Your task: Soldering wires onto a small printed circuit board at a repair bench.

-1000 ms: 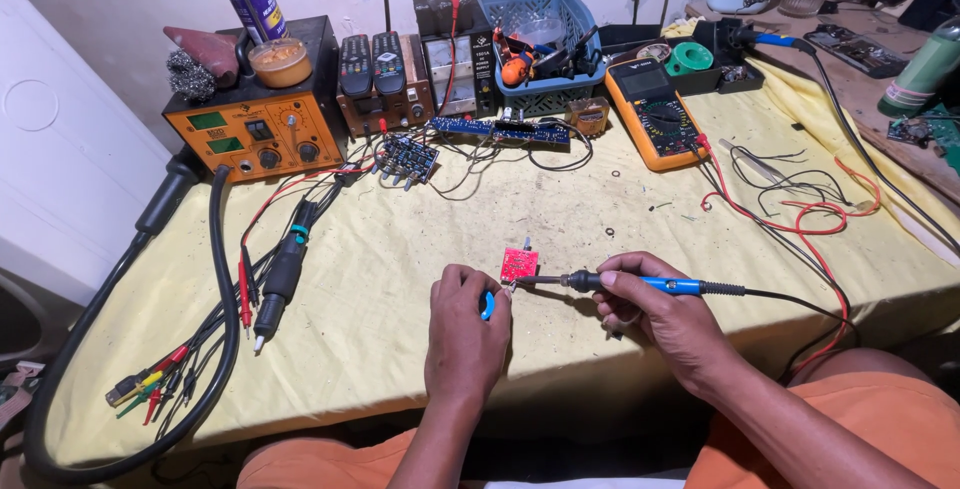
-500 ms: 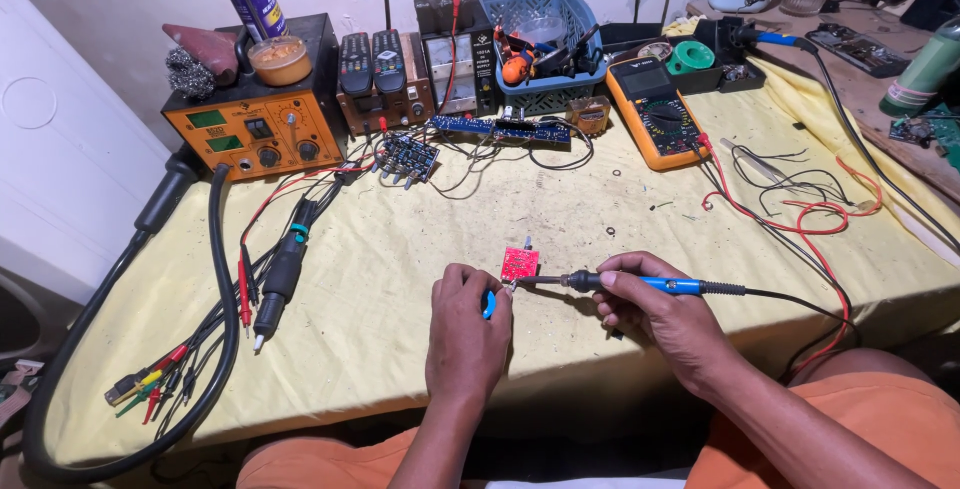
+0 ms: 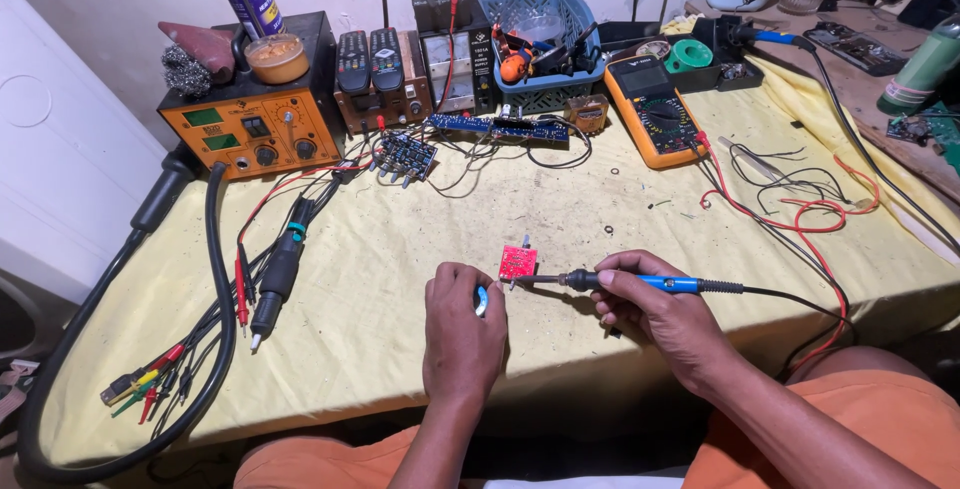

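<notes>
Yellow-covered table (image 3: 400,349) fills the view, same layout as a second ago. Far left: orange rework station (image 3: 250,134), its thick black hose (image 3: 215,279) looping down the left edge. Far centre: blue basket (image 3: 545,24) of tools, yellow multimeter (image 3: 650,109) to its right, red leads (image 3: 790,214) trailing off right. Long blue board (image 3: 495,129) sits between station and meter, unchanged.

Near centre is where the work is. Right hand (image 3: 665,314) is closed around a blue-handled soldering iron (image 3: 620,281), held pen-style, tip pointing left and touching the lower edge of the small red circuit board (image 3: 517,261). Left hand (image 3: 462,334) is curled, back to camera, just left of the board, pinching something small and blue-white (can't tell what, fingers hide most of it) (image 3: 481,300).

Versus the earlier frames: practically nothing moves. Iron tip stays on the same spot of the board, the board has not shifted on the cloth, and both hands keep their grip and position. Any apparent drift is head-camera wobble (slight). Black probe handle (image 3: 280,274) and the coloured clip leads (image 3: 140,389) at near left are untouched.
</notes>
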